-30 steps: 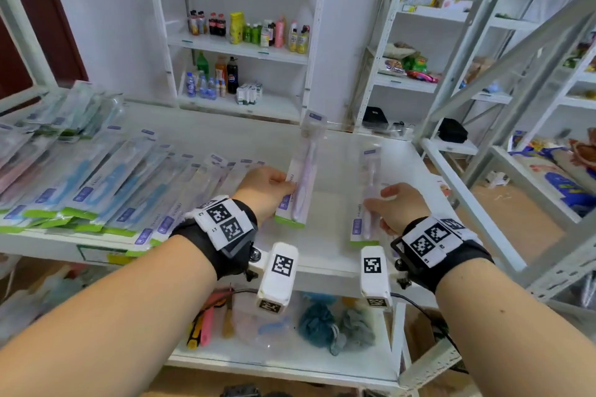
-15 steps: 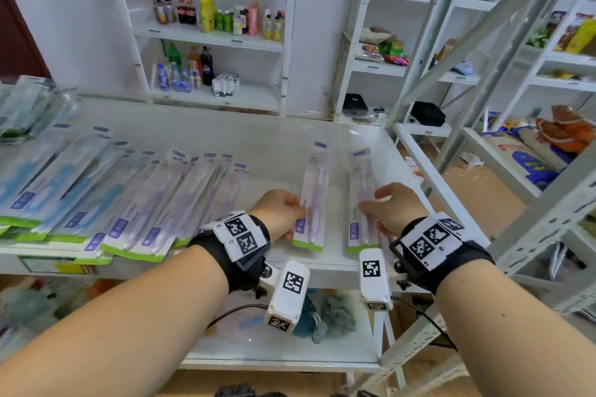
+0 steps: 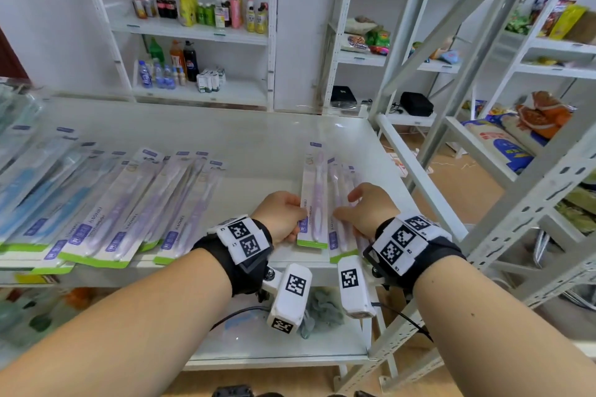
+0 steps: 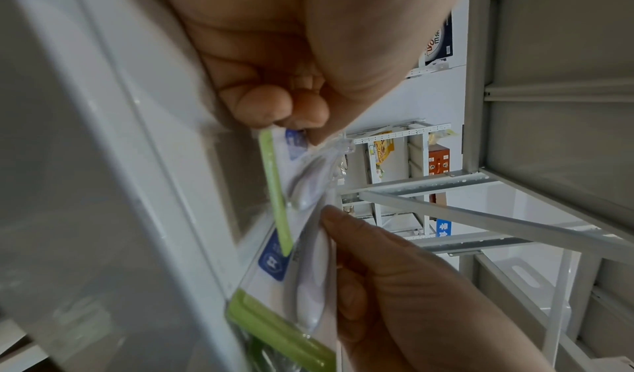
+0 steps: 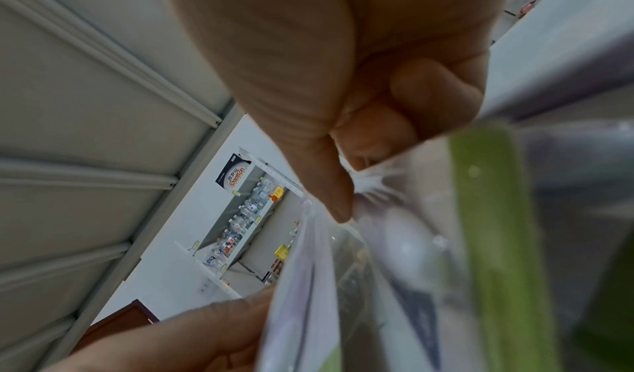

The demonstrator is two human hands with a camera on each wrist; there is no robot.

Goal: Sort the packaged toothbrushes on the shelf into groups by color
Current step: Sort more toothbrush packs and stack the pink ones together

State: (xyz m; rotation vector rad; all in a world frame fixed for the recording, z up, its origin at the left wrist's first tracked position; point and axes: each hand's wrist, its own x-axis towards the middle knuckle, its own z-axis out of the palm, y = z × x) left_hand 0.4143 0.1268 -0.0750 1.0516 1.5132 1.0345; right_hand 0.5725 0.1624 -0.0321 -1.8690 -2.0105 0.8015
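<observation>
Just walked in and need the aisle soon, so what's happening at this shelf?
A person is sorting packaged toothbrushes by color on the white shelf. The left hand pinches one purple toothbrush pack by its lower edge, right beside the purple packs the right hand grips. A fanned row of purple packs and then blue packs lies further left, so sorting looks well along.

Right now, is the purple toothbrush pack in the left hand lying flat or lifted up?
Lifted at its near end: the left hand pinches the purple toothbrush pack, and its green bottom edge hangs above the shelf in the left wrist view.
</observation>
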